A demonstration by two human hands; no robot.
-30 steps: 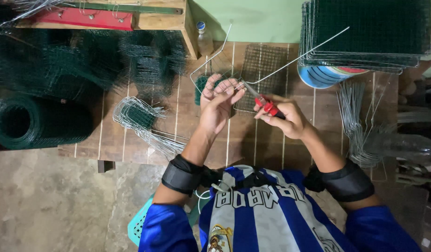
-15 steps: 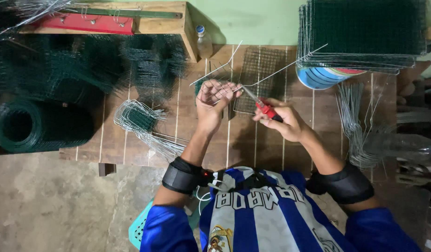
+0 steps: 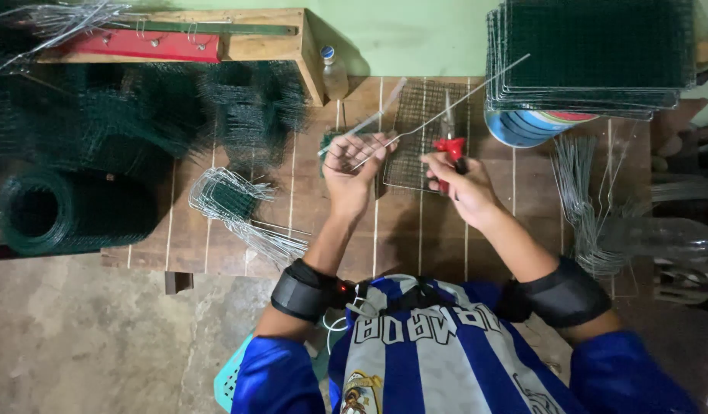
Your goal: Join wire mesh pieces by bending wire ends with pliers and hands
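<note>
Steel wire, thin, light and springy, slants above the far worktop, pinched in the closed grip of the left hand, best held near the bend, while the right hand clasps red-handled pliers

I see a long thin wire slanting up to the right, and red-handled pliers upright beside a small wire mesh panel lying flat.

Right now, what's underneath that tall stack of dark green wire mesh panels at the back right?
The stack of dark green wire mesh panels rests on a round blue plastic basin with a red band. Only the basin's front edge shows; the rest and its contents are covered.
</note>
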